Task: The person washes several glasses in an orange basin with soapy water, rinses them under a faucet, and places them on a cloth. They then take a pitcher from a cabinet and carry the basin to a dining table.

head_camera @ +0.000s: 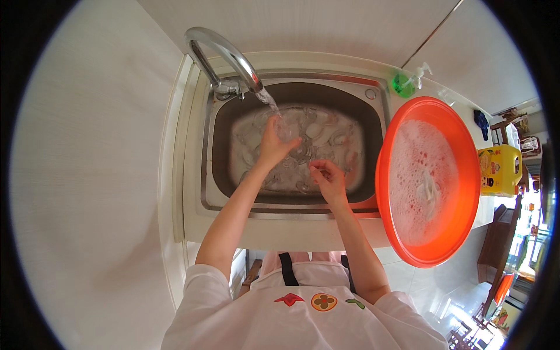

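Water pours from a chrome faucet [232,57] at the upper left of a stainless steel sink [378,118]. My left hand [275,144] is around a clear glass [286,129] under the stream, thumb and fingers spread about it. My right hand [328,177] hovers over the lower right of the basin, fingers bent, with thumb and forefinger close together; whether it holds anything small cannot be told. Below both hands, several clear glass vessels [302,153] lie in the water, their outlines blurred by ripples.
A large orange plastic basin [470,183] of foamy water, with a whitish cloth-like thing [428,192] in it, stands right of the sink. Behind it are a green pump bottle [403,85], a yellow jug [501,170] and a dark cloth [481,124]. A wall [96,153] rises at the left.
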Demonstrator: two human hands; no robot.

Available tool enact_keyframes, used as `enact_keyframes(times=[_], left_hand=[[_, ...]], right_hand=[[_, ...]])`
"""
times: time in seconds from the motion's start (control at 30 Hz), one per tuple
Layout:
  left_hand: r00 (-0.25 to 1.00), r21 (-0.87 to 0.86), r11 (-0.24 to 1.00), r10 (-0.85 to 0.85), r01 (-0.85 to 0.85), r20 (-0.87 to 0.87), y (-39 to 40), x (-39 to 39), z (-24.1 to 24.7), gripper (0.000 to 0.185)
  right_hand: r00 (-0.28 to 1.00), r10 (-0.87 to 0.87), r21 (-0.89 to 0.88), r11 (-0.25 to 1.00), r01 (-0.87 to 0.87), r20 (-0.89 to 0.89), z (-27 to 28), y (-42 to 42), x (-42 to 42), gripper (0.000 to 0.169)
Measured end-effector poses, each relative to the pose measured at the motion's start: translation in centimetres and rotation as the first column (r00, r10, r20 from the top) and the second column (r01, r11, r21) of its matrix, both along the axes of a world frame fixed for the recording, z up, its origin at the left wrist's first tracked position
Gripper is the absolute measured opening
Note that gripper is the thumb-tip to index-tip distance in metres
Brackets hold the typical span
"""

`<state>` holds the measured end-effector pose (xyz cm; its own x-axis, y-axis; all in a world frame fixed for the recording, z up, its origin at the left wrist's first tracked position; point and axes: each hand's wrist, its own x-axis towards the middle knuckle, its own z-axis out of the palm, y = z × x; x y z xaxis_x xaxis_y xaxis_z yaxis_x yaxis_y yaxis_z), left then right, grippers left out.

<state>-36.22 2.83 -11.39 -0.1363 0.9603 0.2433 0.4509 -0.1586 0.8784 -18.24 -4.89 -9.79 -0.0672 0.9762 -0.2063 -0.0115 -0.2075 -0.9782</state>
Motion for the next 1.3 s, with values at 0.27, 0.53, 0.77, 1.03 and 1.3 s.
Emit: enact_keyframes(times=[0.27,0.53,0.77,1.03,1.3], left_hand=[[0.554,-0.290,0.869,0.021,0.402,0.832,3.8,-1.3,-1.8,0.045],[0.070,-0.360,0.741,0.392,0.567,0.917,2.8,0.0,-1.9,0.051],[0.023,-0.424,0.596,0.561,0.682,0.827,0.2,-1.8,-3.0,0.077],[0.149,-0.626,0.644,0.635,0.439,0.758,-3.7,-5.5,-2.7,0.072],[0.041,-0.573,0.702,0.617,0.423,0.786,-5.0,-8.0,-1.6,0.066]], right_hand=[[0.955,-0.206,0.087,0.978,0.192,0.214,-4.1,1.0,2.1,0.039],[0.811,-0.163,0.029,0.984,0.178,0.561,-9.8,3.5,1.1,0.085],[0.742,-0.122,0.097,0.992,0.076,0.659,-10.6,5.2,-1.0,0.090],[0.788,-0.103,0.240,0.969,-0.059,0.607,-2.8,5.6,-2.9,0.082],[0.943,0.156,0.043,0.983,-0.176,0.293,-4.3,15.7,-6.7,0.078]])
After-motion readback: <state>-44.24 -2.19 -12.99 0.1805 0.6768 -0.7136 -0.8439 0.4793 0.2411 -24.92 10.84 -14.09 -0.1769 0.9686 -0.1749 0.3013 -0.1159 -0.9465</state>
